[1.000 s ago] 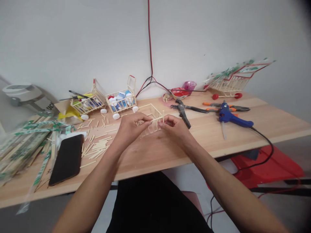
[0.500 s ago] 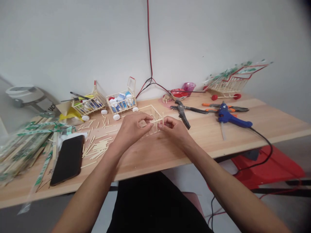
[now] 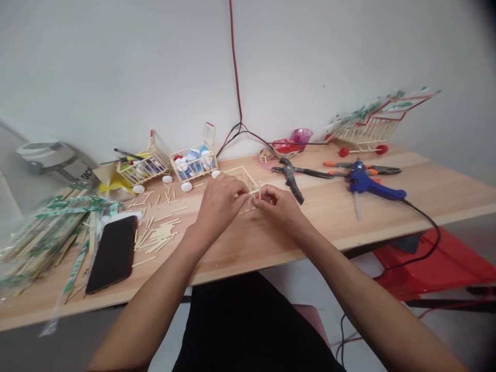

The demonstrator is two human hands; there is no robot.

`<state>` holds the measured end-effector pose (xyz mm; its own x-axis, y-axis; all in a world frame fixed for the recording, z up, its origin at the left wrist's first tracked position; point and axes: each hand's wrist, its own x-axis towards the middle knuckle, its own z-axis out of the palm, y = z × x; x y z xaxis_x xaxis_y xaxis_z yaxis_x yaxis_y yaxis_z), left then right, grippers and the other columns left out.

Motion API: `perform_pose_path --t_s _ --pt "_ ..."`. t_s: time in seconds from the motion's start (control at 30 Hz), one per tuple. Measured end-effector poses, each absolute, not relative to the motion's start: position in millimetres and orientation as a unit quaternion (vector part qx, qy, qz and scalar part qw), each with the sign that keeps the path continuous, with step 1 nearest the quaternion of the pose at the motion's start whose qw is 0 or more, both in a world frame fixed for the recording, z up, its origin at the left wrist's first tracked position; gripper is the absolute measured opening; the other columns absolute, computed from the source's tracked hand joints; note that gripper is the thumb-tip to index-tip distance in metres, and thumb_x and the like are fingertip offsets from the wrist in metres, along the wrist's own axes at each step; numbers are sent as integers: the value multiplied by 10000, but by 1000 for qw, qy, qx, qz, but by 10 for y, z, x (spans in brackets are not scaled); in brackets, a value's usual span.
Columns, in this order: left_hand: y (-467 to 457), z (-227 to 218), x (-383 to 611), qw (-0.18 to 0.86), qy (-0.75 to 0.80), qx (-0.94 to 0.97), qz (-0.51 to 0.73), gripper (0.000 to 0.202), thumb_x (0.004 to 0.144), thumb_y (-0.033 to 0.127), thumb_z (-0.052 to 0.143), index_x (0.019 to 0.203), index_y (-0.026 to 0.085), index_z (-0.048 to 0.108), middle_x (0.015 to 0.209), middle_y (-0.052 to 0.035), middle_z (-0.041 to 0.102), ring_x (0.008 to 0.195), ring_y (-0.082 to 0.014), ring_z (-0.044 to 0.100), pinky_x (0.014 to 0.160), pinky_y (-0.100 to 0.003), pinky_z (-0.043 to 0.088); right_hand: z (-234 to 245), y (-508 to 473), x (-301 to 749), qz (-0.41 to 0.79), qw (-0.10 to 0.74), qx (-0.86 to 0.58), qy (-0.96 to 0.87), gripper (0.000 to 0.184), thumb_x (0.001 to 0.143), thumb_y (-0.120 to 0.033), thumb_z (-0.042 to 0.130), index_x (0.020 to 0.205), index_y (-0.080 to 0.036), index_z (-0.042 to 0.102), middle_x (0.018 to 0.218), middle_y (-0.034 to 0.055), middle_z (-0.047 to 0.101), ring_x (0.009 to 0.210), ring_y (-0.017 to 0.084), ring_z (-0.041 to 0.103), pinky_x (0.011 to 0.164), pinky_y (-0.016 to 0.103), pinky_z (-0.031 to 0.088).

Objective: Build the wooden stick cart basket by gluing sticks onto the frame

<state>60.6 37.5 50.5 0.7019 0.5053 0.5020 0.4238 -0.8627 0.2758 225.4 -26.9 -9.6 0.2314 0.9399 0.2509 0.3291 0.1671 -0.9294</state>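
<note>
A small open frame of thin wooden sticks [image 3: 245,171] stands on the table in front of me. My left hand [image 3: 222,201] is closed, with thumb and forefinger pinching a stick along the frame's near top edge. At the near right corner, my right hand [image 3: 277,204] pinches the frame close beside an upright stick. The two sets of fingertips are only a little apart. My fingers hide much of the frame's near side and lower part.
Loose cut sticks [image 3: 160,235] and a black phone [image 3: 112,253] lie left, beside bagged sticks [image 3: 46,227]. Stick-built carts [image 3: 196,163] stand behind. Rightward are black-handled pliers [image 3: 290,178], orange-handled pliers [image 3: 382,169], a blue glue gun [image 3: 374,187] and a red-trimmed cart [image 3: 368,132].
My left hand has moved right along the frame, and its thumb and forefinger have closed near the corner. My right hand stays almost in place. The view has shifted slightly.
</note>
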Motion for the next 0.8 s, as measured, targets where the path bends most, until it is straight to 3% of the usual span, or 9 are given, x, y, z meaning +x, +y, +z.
perform_pose_path --t_s 0.8 --pt "367 568 611 149 285 902 287 69 785 89 666 782 155 687 812 -28 721 800 -181 647 765 -300 456 -103 -260 2262 281 507 -560 -592 192 799 -364 628 756 -194 550 634 -51 436 570 93 342 557 243 282"
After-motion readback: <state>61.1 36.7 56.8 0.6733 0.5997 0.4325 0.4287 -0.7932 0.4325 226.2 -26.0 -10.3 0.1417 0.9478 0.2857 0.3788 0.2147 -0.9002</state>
